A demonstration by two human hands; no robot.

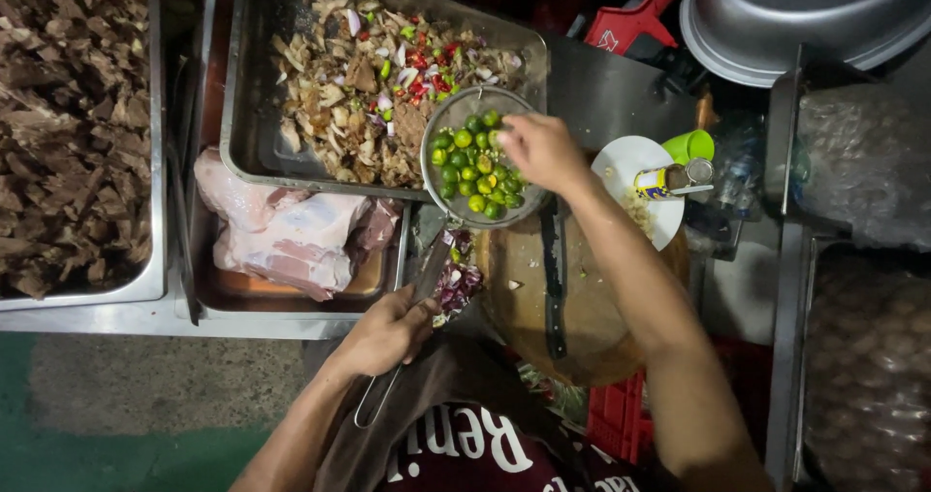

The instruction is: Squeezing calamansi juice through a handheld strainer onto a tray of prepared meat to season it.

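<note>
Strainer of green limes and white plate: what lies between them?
The head view shows the right hand between strainer and white plate, its fingers in the limes.

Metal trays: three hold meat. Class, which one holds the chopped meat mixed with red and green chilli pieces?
The upper middle tray, beside the strainer of small green limes. The left tray holds plain brown chunks; the lower one, raw pink meat.

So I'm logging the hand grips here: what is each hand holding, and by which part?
The left hand holds the wire strainer by its long handle. The right hand reaches into the small green limes; its grip can't be told.
</note>
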